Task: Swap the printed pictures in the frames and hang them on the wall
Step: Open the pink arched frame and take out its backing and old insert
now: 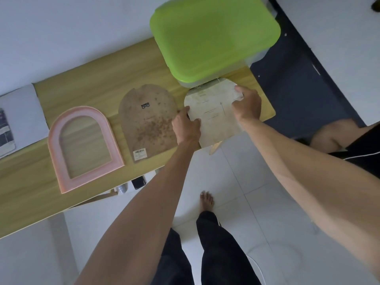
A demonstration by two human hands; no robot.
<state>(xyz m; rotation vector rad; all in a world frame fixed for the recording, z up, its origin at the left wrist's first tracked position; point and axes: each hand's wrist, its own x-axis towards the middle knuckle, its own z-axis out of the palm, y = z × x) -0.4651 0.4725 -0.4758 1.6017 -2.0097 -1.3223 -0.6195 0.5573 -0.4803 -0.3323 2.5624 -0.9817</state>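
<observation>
On the table [30, 182], from left to right: arched frame [84, 149] lying flat, then backing board [148, 122] just beside it, then arched sheet [213, 116] at the right end, overhanging the near edge. Behind the sheet, at the far right corner of the table, lidded bin [213, 36], with the sheet's far tip touching or tucked under its base. At the far left of the table, a flat pad [20, 116] with a printed paper [6, 132] on it. Left hand [186, 128] on the sheet's left edge, between board and sheet; right hand [247, 105] on its far right edge. Below the table's near edge, floor [267, 202] with a bare foot [206, 202].
</observation>
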